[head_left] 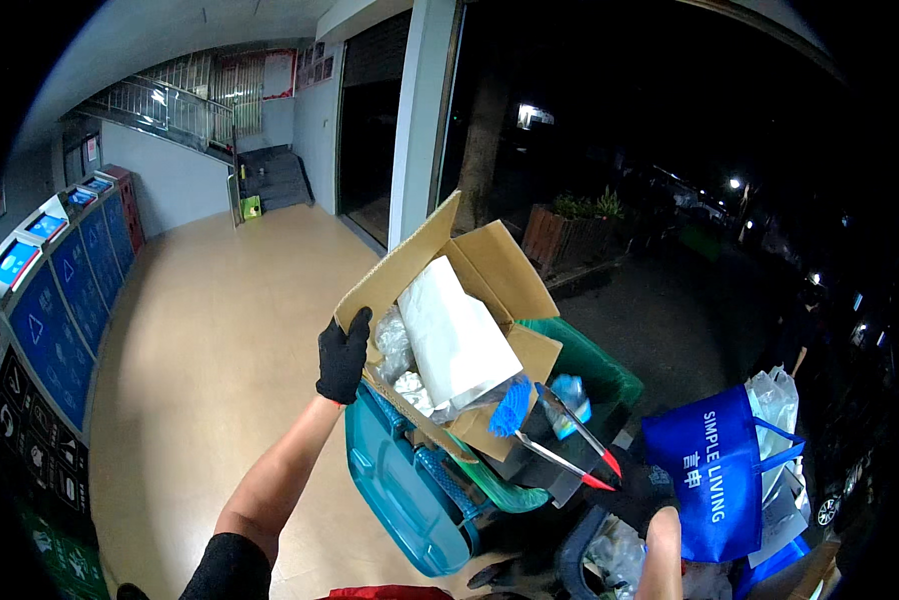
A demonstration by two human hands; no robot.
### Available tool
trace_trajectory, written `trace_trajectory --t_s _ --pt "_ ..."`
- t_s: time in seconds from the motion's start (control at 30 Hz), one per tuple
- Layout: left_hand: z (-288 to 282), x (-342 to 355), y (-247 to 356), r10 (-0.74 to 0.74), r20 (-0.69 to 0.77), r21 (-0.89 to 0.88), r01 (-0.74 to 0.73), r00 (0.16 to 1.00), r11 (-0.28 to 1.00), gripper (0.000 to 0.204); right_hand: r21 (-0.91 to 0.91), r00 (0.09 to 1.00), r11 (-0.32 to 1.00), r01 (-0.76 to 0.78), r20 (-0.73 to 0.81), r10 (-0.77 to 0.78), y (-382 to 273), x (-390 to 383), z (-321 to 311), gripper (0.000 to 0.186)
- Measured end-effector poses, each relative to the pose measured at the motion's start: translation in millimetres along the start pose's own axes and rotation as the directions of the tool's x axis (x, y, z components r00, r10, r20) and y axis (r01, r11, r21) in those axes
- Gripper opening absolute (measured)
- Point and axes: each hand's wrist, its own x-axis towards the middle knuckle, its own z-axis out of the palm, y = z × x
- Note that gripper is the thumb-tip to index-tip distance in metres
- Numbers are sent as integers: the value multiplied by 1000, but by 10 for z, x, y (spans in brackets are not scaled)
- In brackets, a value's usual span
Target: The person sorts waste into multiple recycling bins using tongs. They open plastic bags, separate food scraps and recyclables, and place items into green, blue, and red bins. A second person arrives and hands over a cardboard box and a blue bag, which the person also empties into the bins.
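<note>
My left hand [344, 356], in a black glove, grips the left flap of an open cardboard box [497, 270] that is tilted over a green bin [592, 368]. Inside the box lie a white foam block [456, 335] and crumpled clear plastic [394, 345]. My right hand [642, 494], also gloved in black, holds metal tongs with red tips [578, 447] that point up toward the box's lower edge. A blue brush-like item [513, 407] and a small bluish plastic piece [573, 393] sit near the tong jaws.
A teal bin lid [400, 495] hangs open below the box. A blue shopping bag [712, 470] with white plastic stands at right. Blue sorting bins [55, 310] line the left wall. Tan tiled floor [210, 340] stretches toward stairs [275, 178]; a planter [570, 230] stands outside in the dark.
</note>
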Motion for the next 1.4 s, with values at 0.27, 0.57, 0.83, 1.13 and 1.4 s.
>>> trace_trajectory --t_s 0.27,0.57,0.83,1.13,1.4 --pt "5 17 -113 53 -90 -164 -67 995 984 31 688 971 695 -209 228 67 -269 166 398 33" --pt "481 -158 112 169 54 4 -169 984 986 28 818 970 522 -241 180 165 -682 291 1027 32" --pt "796 -33 211 263 103 47 -268 959 962 36 959 939 207 -192 118 323 -447 -204 1001 27" --pt "863 24 157 243 155 9 -247 958 969 36 883 933 395 -252 112 343 -354 -144 1027 39" --pt "885 45 157 282 99 57 -288 954 956 34 917 940 256 -307 250 234 -232 -69 717 33"
